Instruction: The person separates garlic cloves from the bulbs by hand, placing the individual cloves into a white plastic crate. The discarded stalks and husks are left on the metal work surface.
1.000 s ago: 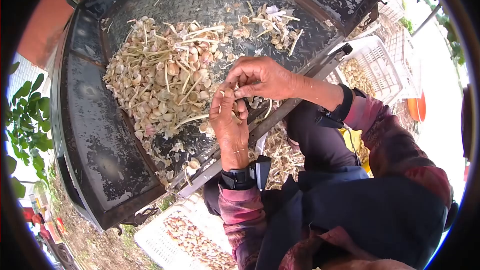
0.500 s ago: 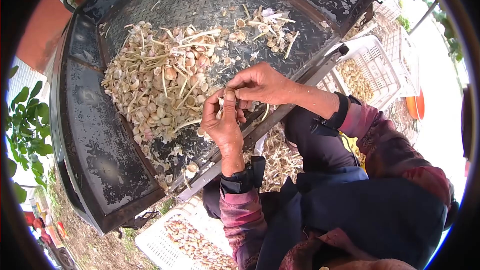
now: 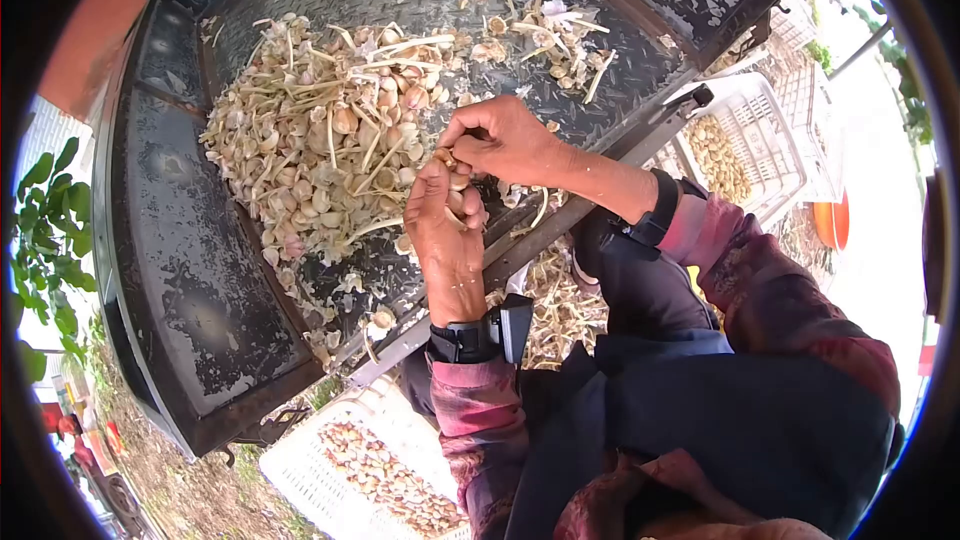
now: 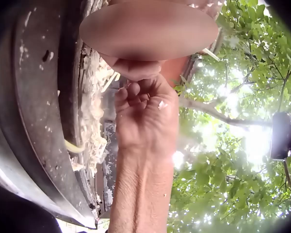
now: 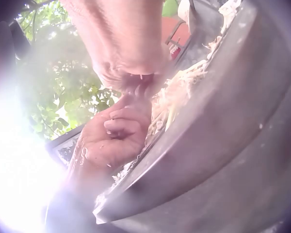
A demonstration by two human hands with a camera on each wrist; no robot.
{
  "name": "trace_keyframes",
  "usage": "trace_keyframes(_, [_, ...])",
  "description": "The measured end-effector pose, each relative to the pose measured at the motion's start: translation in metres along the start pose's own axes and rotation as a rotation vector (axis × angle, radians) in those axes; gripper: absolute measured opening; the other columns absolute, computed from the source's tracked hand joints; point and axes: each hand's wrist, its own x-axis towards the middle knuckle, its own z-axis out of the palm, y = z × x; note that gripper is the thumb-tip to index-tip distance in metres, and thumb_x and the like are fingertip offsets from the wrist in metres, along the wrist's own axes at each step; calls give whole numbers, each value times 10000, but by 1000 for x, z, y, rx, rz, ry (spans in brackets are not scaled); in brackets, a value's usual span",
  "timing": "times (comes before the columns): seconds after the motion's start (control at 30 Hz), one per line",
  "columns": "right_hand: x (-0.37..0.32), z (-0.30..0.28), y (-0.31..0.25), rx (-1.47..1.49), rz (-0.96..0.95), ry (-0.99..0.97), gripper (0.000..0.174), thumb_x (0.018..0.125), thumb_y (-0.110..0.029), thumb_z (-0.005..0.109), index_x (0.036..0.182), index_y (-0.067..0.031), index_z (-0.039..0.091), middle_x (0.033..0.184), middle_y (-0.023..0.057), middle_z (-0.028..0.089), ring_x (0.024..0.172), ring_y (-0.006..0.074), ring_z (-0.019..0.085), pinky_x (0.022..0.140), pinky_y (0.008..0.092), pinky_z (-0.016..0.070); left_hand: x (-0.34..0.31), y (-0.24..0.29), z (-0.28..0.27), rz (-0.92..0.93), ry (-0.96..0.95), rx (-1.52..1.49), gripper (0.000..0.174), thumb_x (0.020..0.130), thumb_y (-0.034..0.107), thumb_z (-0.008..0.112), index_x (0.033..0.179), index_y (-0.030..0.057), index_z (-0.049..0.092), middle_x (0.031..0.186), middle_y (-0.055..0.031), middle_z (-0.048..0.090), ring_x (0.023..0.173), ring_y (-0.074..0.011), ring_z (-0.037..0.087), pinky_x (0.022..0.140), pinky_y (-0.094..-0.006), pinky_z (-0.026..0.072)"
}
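Note:
Both hands meet over the near edge of a metal bed. My left hand (image 3: 450,240) has its fingers curled and pinches a small garlic clove (image 3: 443,155) between thumb and fingertips. From the right, my right hand (image 3: 520,145) pinches at the same clove with thumb and forefinger. Beyond the hands lies a big heap of loose garlic cloves and stalks (image 3: 320,140). In the left wrist view the left palm (image 4: 148,119) faces the camera with bent fingers, and the other hand's fingers meet it; the clove is hidden there.
The dark metal bed (image 3: 210,310) has raised walls, and a smaller pile of garlic stalks and skins (image 3: 565,45) lies in it. White crates of garlic stand below right (image 3: 775,140) and below left (image 3: 300,470). Dry peelings (image 3: 560,310) cover the ground near the knees.
The hands stay together while their fingers shift around the clove. The left thumb has moved and a brownish clove now shows at the fingertips. The head view has shifted slightly.

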Motion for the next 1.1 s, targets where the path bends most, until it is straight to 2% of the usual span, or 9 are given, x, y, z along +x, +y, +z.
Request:
trace_keyframes(0.03, [1, -1, 1, 232, 115, -49, 128, 826, -28, 518, 860, 32, 626, 673, 51, 613, 593, 56, 558, 534, 213, 467, 3, 0, -5, -53, -72, -124, 191, 873, 228, 563, 913, 41, 553, 755, -33, 568, 486, -79, 447, 383, -179, 310])
trace_keyframes(0.07, [1, -4, 3, 266, 141, -77, 179, 839, -9, 492, 957, 37, 619, 707, 48, 622, 625, 62, 571, 559, 210, 476, 6, -1, -10, -64, -149, -168, 193, 890, 219, 530, 954, 38, 539, 822, -37, 571, 512, -73, 452, 392, -172, 316])
trace_keyframes(0.2, [-6, -10, -2, 327, 130, -81, 186, 846, -31, 519, 998, 24, 612, 772, 41, 624, 656, 59, 573, 573, 211, 486, 4, 0, -7, -142, -235, -353, 197, 913, 203, 489, 984, 22, 520, 815, -40, 551, 519, -65, 429, 379, -165, 307])
trace_keyframes(0.27, [-7, -9, 0, 243, -3, -88, 208, 835, -54, 568, 1030, 9, 605, 833, 46, 624, 705, 75, 593, 593, 220, 506, 3, 1, -8, -133, -212, -348, 201, 912, 210, 489, 997, 29, 515, 792, -31, 551, 520, -67, 435, 379, -169, 306])
trace_keyframes(0.3, [-8, -9, -4, 244, -4, -90, 208, 835, -54, 568, 1030, 9, 605, 833, 46, 624, 705, 75, 593, 593, 220, 506, 3, 0, -7, -132, -212, -348, 201, 912, 210, 489, 997, 29, 515, 792, -31, 551, 520, -67, 435, 379, -169, 306])
trace_keyframes(0.37, [-11, -11, -14, -192, -206, -81, 233, 810, -71, 616, 1033, -5, 610, 868, 61, 622, 752, 96, 610, 619, 227, 524, 2, -2, -5, 4, -165, -167, 204, 881, 220, 547, 970, 37, 562, 733, -15, 563, 479, -62, 447, 376, -172, 314])
trace_keyframes(0.57, [-11, -16, -16, -196, -107, -154, 235, 773, -50, 634, 1002, 1, 622, 845, 78, 627, 754, 105, 618, 641, 231, 534, -6, 1, 6, 120, 31, 153, 188, 853, 219, 595, 921, 43, 605, 639, -8, 552, 438, -72, 437, 356, -190, 312])
trace_keyframes(0.87, [-10, -15, -13, -240, 15, -141, 211, 788, -42, 607, 992, 4, 631, 843, 77, 637, 746, 85, 607, 656, 232, 517, -3, -1, 0, 69, -2, 131, 189, 833, 225, 625, 886, 44, 612, 677, -27, 577, 438, -75, 441, 349, -187, 304])
trace_keyframes(1.1, [-11, -16, -10, -147, -113, -99, 209, 807, -36, 578, 1007, -12, 636, 785, 60, 646, 721, 90, 606, 634, 224, 507, -1, 0, -2, 95, -16, 129, 191, 836, 232, 619, 879, 47, 601, 732, -25, 584, 447, -70, 438, 358, -178, 304])
